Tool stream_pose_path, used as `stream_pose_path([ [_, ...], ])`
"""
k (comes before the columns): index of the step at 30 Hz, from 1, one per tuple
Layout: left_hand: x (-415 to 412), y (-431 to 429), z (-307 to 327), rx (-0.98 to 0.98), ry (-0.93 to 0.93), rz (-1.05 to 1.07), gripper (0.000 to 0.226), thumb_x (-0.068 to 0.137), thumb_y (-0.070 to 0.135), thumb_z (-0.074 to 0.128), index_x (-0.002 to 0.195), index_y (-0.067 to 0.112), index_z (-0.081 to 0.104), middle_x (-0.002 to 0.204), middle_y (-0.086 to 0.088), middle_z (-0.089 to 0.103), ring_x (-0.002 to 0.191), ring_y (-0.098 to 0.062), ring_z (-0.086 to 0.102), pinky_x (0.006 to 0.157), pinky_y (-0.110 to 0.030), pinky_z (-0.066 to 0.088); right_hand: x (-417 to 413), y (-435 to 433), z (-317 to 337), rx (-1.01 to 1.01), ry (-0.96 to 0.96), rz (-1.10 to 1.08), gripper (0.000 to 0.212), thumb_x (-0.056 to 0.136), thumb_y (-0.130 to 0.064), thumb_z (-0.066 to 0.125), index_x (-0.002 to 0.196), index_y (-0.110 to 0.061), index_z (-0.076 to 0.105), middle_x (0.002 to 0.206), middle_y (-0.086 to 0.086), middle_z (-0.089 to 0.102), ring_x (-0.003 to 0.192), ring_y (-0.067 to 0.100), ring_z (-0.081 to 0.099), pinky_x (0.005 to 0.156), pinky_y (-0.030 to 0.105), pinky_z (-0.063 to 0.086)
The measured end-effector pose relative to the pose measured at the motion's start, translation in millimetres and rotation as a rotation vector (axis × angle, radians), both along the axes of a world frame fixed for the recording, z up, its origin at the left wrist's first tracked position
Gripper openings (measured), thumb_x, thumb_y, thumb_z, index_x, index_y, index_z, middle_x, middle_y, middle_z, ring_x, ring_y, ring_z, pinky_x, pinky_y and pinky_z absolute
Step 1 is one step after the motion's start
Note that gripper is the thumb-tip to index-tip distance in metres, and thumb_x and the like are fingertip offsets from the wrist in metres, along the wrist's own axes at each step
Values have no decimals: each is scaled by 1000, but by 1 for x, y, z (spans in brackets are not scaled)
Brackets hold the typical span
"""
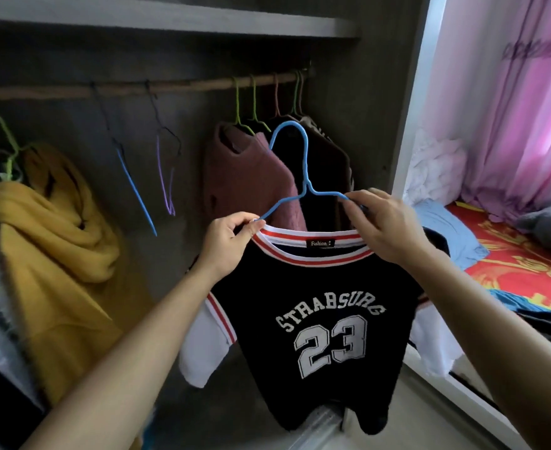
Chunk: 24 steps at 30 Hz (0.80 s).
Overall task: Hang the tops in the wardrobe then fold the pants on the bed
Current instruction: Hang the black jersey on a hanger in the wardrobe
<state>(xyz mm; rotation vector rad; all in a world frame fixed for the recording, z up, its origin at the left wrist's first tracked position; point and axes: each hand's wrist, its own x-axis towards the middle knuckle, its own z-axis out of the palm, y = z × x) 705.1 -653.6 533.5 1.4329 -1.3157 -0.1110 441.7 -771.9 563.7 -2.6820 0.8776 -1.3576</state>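
Jersey [313, 319] (black) on blue hanger [303, 170], pinched by left hand [232, 245] and right hand [384, 222].

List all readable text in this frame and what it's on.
"STRABSURG": arched across the chest of the black jersey.
"23": big number under it on the jersey.
"Fashion": neck label inside the jersey collar.
Dark lettering on the pink curtain: too blurred to read.

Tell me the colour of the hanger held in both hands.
Light blue hanger, clearest in the head view.
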Motion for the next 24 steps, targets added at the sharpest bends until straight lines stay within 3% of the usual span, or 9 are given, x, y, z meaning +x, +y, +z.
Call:
stream_pose_path([
  [5, 9, -14, 14, -14, -100, -11, 16, 93, 29, 67, 92, 14, 72, 84, 3, 73, 80, -9, 66, 76, -26, 51, -2, 7, 20, -109, 42, -212, 31, 104, -41, 45, 108, -21, 69, 90, -1, 64, 72, 25, 64, 52, 31, 43],
  [9, 30, -18, 33, 56, -380, 86, 21, 96, 35, 60, 101, 18, 71, 92, 3, 72, 85, -18, 66, 75, -34, 51, 16, 24, 36, -144, 66, -350, 34, 104, -46, 42, 111, -26, 69, 94, -3, 65, 78, 28, 66, 56, 30, 36],
  [14, 65, -19, 72, 178, -645, 210, 25, 98, 34, 53, 112, 21, 68, 107, -1, 68, 102, -25, 61, 84, -36, 49, 64, 38, 60, -173, 103, -452, 36, 104, -50, 34, 116, -33, 64, 96, -3, 67, 77, 30, 69, 59, 37, 52],
  [20, 108, -25, 124, 105, -836, 547, 37, 93, 31, 52, 127, 18, 58, 130, -8, 54, 121, -31, 47, 97, -45, 41, 137, 13, 88, -121, 118, -434, 23, 104, -26, 44, 125, -28, 54, 99, 4, 65, 80, 34, 68, 58, 34, 36],
  [24, 136, -30, 154, 213, -886, 765, 55, 94, 34, 52, 144, 14, 41, 148, -18, 36, 136, -37, 33, 107, -51, 31, 190, -16, 103, -89, 126, -359, 34, 99, -13, 49, 131, -23, 49, 105, 8, 64, 84, 35, 68, 58, 35, 36],
])
